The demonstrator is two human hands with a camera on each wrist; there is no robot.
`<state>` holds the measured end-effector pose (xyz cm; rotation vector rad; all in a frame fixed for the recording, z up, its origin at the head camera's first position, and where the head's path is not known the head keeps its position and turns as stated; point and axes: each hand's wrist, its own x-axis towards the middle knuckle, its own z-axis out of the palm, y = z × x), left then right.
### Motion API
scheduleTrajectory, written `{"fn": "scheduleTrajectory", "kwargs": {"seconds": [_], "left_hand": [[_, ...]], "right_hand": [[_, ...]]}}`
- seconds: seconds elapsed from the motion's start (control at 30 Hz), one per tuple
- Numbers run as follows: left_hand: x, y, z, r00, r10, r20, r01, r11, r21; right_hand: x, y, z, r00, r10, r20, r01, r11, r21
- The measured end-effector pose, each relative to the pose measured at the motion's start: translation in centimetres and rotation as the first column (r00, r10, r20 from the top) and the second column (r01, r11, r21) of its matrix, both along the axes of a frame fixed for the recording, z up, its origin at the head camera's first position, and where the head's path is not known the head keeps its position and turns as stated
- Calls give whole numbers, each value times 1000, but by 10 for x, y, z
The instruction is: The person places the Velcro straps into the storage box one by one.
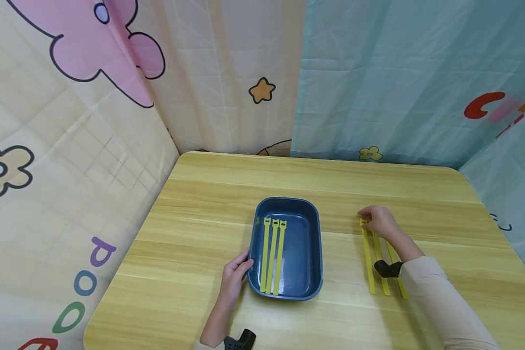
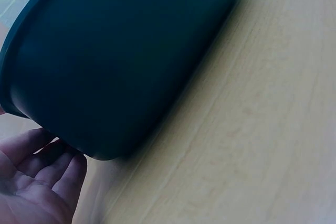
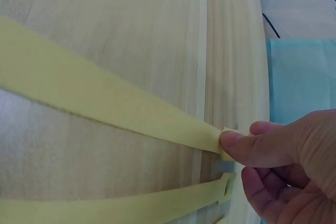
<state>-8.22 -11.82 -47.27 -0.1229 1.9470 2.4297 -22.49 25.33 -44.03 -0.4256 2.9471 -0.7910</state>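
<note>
**A blue tray (image 1: 303,253) gripped on one side, a yellow strap (image 1: 368,262) pinched on the other**

The tray is grasped by the left hand (image 1: 234,278) at its near left side: the thumb is laid against the rim, and the other fingers are set against the outer wall beneath it. The tray is placed just right of this hand and slightly beyond it. Inside, three packed straps (image 1: 272,255) are laid lengthwise, side by side, in the half closer to the left hand; their slotted ends are turned toward the far end of the tray.

The slotted end of the strap is pinched between the thumb and fingers of the right hand (image 1: 379,223), and the remaining length is stretched from the fingertips back toward the person. Whether this end is raised from the table (image 1: 332,182) cannot be told. Two loose straps (image 1: 378,250) are laid just right of the pinched one, partly covered by the right hand and forearm. The tray is situated well to the left of the right hand.

A pale sleeve (image 1: 446,301) is worn on the right arm. Beyond both hands, the far edge of the table is bordered by printed curtains (image 1: 227,87).
</note>
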Motion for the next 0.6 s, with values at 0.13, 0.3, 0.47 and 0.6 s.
{"fn": "scheduleTrajectory", "kwargs": {"seconds": [0.13,0.3,0.47,0.6], "left_hand": [[0,0,0,1000,2,2,-2,1000,-10],[1,0,0,1000,5,14,-5,1000,-15],[0,0,1,1000,8,20,-8,1000,-3],[-1,0,0,1000,9,28,-9,1000,-4]], "right_hand": [[-1,1,-4,1000,2,-2,-2,999,-40],[-1,3,-10,1000,-24,-9,23,998,-64],[0,5,-12,999,-49,6,50,996,-80],[0,7,-10,999,-34,7,35,996,-86]]}}
